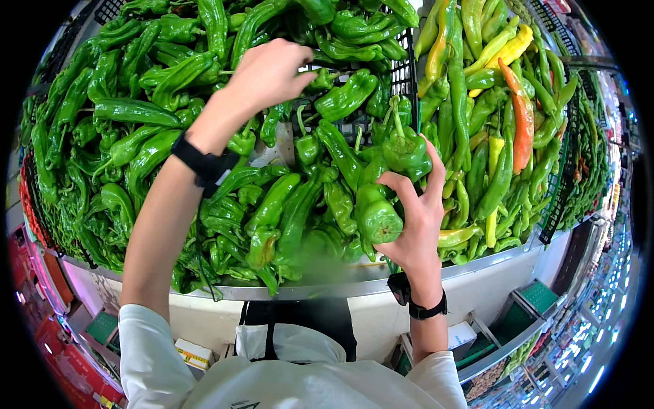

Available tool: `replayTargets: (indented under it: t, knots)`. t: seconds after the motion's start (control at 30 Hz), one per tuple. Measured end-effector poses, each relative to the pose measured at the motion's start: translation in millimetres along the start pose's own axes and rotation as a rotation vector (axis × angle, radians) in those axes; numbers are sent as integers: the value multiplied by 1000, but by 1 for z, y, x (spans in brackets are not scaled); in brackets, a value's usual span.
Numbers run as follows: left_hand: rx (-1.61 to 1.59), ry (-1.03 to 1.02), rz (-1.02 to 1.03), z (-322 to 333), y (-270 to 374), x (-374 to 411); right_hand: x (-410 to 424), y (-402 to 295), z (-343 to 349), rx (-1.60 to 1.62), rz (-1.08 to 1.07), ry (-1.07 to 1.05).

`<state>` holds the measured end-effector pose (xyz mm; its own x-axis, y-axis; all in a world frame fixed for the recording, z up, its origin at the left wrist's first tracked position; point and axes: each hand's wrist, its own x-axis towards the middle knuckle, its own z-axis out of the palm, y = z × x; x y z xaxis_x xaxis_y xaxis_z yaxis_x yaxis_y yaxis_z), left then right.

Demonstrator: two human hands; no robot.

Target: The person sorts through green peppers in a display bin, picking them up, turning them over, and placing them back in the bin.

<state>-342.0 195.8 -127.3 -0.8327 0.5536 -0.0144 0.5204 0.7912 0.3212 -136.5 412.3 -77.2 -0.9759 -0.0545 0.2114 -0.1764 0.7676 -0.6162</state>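
Observation:
My right hand grips green peppers. One pepper has its blunt end toward me, and another pepper with a long curved stem sits against my fingertips. Farther off and to the left, my left hand hovers over the heap of glossy green peppers, its thumb apart from its curled fingers and nothing visible between them. Just beyond that thumb is a small green pepper. A wrinkled pepper lies to its right, on the black plastic crate whose mesh shows through.
Right of the crate wall lie long green and yellow chili peppers, with an orange-red one among them. A metal edge fronts the display. Low green crates and a white box stand below at right.

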Motion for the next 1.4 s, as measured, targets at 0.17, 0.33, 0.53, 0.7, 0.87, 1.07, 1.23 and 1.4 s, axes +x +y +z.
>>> replayTargets:
  t: [0.17, 0.33, 0.53, 0.7, 0.87, 1.07, 1.23, 1.4]
  knots:
    - [97, -8, 29, 27, 28, 36, -3, -3, 0, -18, 18, 2]
    - [74, -9, 9, 34, 35, 36, -11, -3, 0, 10, 52, 34]
    - [-186, 215, 35, 13, 9, 4, -13, 1, 1, -10, 46, 28]
    - [-562, 313, 16, -4, -12, -18, -12, 2, 2, 55, 89, 51]
    - [-769, 146, -139, 8, -14, -14, -13, 4, 3, 70, 58, 55]
    - [-713, 182, -102, 33, -17, 4, -16, 6, 4, 88, 59, 76]
    - [-848, 145, -116, 40, -22, 13, -15, 8, 3, 95, 58, 65]
    - [-1025, 214, -295, 20, -22, 11, -15, 9, 3, 125, 70, 62]
